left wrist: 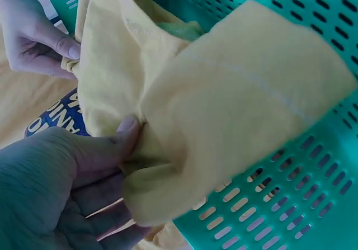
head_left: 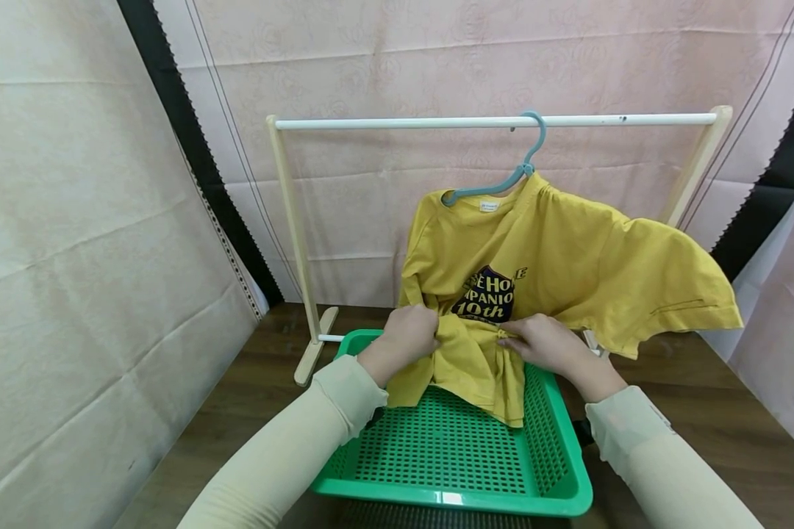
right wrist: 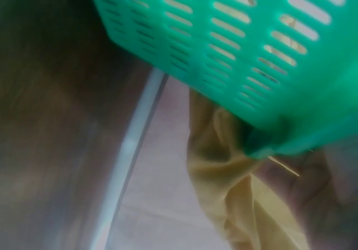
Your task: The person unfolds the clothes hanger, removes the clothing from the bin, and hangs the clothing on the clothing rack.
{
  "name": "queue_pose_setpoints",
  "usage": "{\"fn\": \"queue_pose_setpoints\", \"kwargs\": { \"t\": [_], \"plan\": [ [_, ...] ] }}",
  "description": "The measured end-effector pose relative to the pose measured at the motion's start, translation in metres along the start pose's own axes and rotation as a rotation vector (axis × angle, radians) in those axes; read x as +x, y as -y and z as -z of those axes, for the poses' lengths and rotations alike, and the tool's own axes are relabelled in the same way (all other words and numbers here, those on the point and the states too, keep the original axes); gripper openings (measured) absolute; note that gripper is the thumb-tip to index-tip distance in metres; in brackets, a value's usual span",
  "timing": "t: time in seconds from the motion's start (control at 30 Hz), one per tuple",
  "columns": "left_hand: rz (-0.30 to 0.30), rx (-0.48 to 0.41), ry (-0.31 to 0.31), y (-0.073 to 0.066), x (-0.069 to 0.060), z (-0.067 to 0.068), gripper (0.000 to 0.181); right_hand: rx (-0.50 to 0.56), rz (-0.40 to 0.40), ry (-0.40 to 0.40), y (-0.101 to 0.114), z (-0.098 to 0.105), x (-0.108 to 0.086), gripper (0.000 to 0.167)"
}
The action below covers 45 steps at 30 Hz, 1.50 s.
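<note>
A yellow T-shirt (head_left: 569,242) with a dark printed badge hangs from a light blue hanger (head_left: 496,187), whose hook sits over the white rail (head_left: 397,123). One hanger arm shows at the neckline; the other is hidden under the cloth. My left hand (head_left: 406,334) pinches the shirt's lower front on the left, thumb on top, as the left wrist view confirms. To the right, my right hand (head_left: 549,342) pinches a gathered bit of the same cloth. The lower hem drapes into a green basket (head_left: 453,499). In the right wrist view the yellow cloth (right wrist: 224,177) is blurred.
The rail stands on cream side posts (head_left: 294,228) with a foot (head_left: 315,345) at the left. Wooden tabletop (head_left: 218,441) lies around the basket. Pale fabric walls (head_left: 93,220) enclose the back and sides. A sleeve of the shirt spreads far to the right.
</note>
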<state>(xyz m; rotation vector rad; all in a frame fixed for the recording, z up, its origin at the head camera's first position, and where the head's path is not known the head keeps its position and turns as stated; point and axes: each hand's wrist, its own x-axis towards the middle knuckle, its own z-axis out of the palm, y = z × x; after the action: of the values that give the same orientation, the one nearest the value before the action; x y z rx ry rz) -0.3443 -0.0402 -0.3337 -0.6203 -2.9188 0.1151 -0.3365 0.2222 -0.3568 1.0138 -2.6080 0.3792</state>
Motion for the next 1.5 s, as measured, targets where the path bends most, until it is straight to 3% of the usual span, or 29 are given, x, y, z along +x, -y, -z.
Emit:
{"fn": "queue_pose_setpoints", "kwargs": {
  "t": [0.2, 0.3, 0.4, 0.5, 0.57, 0.63, 0.7, 0.77, 0.93, 1.1, 1.2, 1.27, 1.5],
  "plan": [
    [-0.043, -0.029, -0.057, -0.001, 0.0, 0.004, 0.036, -0.003, 0.021, -0.048, -0.002, 0.002, -0.001, 0.02],
    [-0.042, -0.002, -0.104, 0.0, -0.001, 0.006, 0.038, -0.008, 0.04, -0.087, -0.003, 0.004, 0.0, 0.017],
    [-0.041, 0.075, -0.213, 0.002, -0.001, 0.008, 0.034, -0.049, 0.079, -0.192, -0.004, 0.006, 0.002, 0.015],
    [-0.029, 0.13, -0.359, 0.004, -0.001, 0.01, 0.029, -0.11, 0.104, -0.357, -0.005, 0.01, 0.007, 0.015],
    [-0.015, 0.111, -0.425, 0.006, -0.001, 0.011, 0.031, -0.15, 0.095, -0.451, -0.005, 0.012, 0.011, 0.017],
    [0.001, 0.05, -0.446, 0.007, 0.0, 0.012, 0.034, -0.165, 0.064, -0.499, -0.004, 0.014, 0.014, 0.018],
    [0.008, -0.019, -0.406, 0.007, 0.0, 0.012, 0.039, -0.168, 0.024, -0.506, -0.002, 0.014, 0.015, 0.018],
    [0.004, -0.088, -0.317, 0.007, 0.001, 0.01, 0.04, -0.152, -0.008, -0.47, -0.001, 0.013, 0.016, 0.02],
    [-0.057, -0.136, -0.104, 0.003, 0.0, 0.001, 0.046, -0.071, -0.076, -0.255, 0.002, 0.01, 0.014, 0.021],
    [-0.07, -0.103, 0.02, 0.0, -0.004, -0.001, 0.053, -0.011, -0.119, -0.043, 0.008, 0.008, 0.008, 0.04],
    [-0.058, -0.09, 0.055, -0.001, -0.005, 0.001, 0.049, 0.01, -0.119, 0.076, 0.009, 0.006, 0.005, 0.057],
    [-0.052, -0.093, 0.07, -0.002, -0.005, 0.002, 0.045, 0.01, -0.097, 0.119, 0.008, 0.003, 0.004, 0.058],
    [-0.068, -0.112, 0.073, 0.0, -0.003, 0.002, 0.035, 0.005, 0.032, 0.044, -0.001, -0.005, 0.003, 0.036]
  ]
}}
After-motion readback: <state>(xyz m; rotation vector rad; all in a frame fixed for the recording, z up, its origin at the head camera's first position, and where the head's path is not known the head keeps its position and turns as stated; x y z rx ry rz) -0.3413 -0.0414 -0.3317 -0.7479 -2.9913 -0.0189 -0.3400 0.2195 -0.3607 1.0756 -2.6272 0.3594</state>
